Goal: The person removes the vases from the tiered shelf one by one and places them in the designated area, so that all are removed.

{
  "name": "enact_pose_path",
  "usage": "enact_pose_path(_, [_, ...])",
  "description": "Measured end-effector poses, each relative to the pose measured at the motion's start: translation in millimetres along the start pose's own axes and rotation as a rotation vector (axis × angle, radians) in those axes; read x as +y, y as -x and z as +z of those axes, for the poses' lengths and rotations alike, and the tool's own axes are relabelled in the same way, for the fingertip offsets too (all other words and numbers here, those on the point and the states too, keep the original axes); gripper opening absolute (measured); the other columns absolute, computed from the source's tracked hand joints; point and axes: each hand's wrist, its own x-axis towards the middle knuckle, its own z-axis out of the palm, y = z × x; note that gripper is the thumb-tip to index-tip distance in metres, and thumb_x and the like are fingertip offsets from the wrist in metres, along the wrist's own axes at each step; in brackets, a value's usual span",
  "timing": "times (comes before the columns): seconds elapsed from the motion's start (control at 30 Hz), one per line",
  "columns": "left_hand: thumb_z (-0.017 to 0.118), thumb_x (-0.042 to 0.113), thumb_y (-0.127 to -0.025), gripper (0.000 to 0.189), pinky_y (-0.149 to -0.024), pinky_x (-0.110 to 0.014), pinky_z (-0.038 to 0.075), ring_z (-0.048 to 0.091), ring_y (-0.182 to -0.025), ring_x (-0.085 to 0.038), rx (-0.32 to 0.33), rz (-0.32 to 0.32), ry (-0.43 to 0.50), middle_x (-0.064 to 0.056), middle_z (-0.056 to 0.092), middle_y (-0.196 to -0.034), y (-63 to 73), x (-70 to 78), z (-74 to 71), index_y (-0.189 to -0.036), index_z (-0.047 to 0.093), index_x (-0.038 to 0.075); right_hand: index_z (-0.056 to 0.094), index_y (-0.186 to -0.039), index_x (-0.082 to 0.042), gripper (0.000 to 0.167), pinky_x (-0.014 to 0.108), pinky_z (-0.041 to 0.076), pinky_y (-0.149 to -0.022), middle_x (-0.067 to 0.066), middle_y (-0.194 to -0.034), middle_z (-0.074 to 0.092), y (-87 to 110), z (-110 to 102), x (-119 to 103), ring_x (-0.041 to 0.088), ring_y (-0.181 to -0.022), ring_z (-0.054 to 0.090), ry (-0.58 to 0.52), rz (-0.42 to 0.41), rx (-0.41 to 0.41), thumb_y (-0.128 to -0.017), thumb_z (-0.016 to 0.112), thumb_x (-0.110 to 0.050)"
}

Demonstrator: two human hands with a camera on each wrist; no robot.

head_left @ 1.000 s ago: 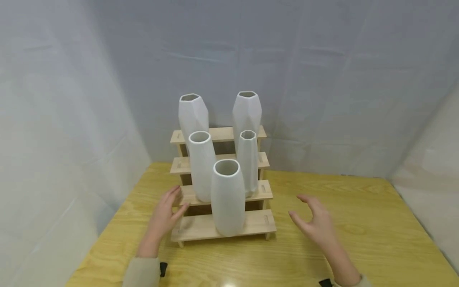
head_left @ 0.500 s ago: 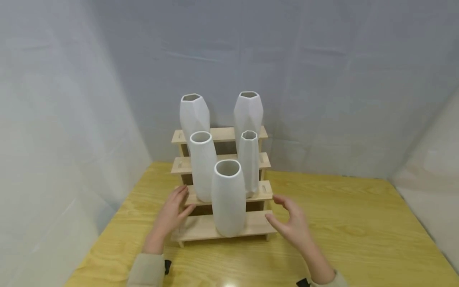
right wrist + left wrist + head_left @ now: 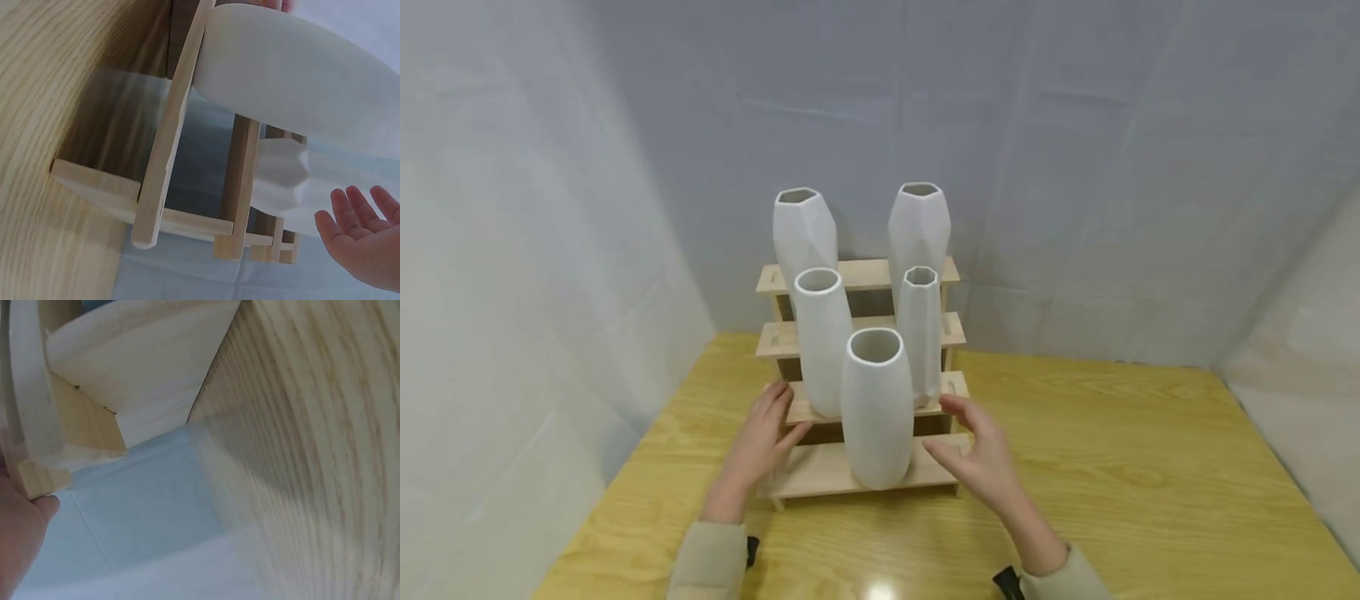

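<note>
A white rounded vase (image 3: 876,412) stands upright on the lowest tier of the wooden stepped stand (image 3: 811,475). My left hand (image 3: 758,442) lies over the left end of the lower tiers, thumb stretched toward this vase; in the left wrist view part of the hand (image 3: 22,534) shows beside the wood. To the vase's right, my right hand (image 3: 977,454) is held with thumb and fingers spread, and a gap separates it from the vase. Behind stand a smooth round-mouthed vase (image 3: 822,346) and a slim fluted one (image 3: 919,333).
Two faceted white vases, one at left (image 3: 805,229) and one at right (image 3: 919,225), rise from the back of the stand. The stand sits on a yellow wood-grain table (image 3: 1112,467). Pale cloth sheets (image 3: 1075,183) hang behind and at both sides.
My right hand has moved left from over the bare table to beside the front vase. My left hand has shifted slightly right over the stand's end. The vases stay on their tiers.
</note>
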Motion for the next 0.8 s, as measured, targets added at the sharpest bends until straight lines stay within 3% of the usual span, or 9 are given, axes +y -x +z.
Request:
enact_pose_path(0.2, [0.052,0.034,-0.088,0.065,-0.104,-0.048,0.018,0.019,-0.127,-0.038,-0.051,-0.036,-0.071,-0.027,0.026,-0.137,-0.8,1.4,0.3,-0.129,0.033,-0.013,0.05,-0.111,0.014,0.05,0.05,0.042,-0.086,0.026,-0.109,0.054,-3.8,7,-4,0.039,-0.099,0.05,-0.045,0.023,-0.012,-0.068,0.072,0.002])
enact_pose_path(0.47, [0.053,0.033,-0.088,0.062,-0.104,-0.05,0.017,0.024,-0.125,-0.039,-0.058,-0.03,-0.125,-0.027,0.03,-0.135,-1.2,3.0,-1.2,-0.129,0.035,-0.011,0.046,-0.115,0.014,0.054,0.051,0.041,-0.088,0.027,-0.112,0.052,-9.0,14,-8,0.039,-0.104,0.048,-0.086,0.067,-0.029,-0.069,0.071,0.002])
enact_pose_path(0.8, [0.057,0.033,-0.086,0.062,-0.104,-0.044,0.021,0.028,-0.123,-0.039,-0.037,0.016,-0.132,-0.026,0.034,-0.133,-3.2,-1.3,-1.1,-0.126,0.04,-0.011,0.047,-0.122,-0.001,0.061,0.042,0.04,-0.092,0.014,-0.118,0.052,-15.7,29,23,0.026,-0.109,0.048,-0.129,0.12,-0.029,-0.069,0.075,-0.011])
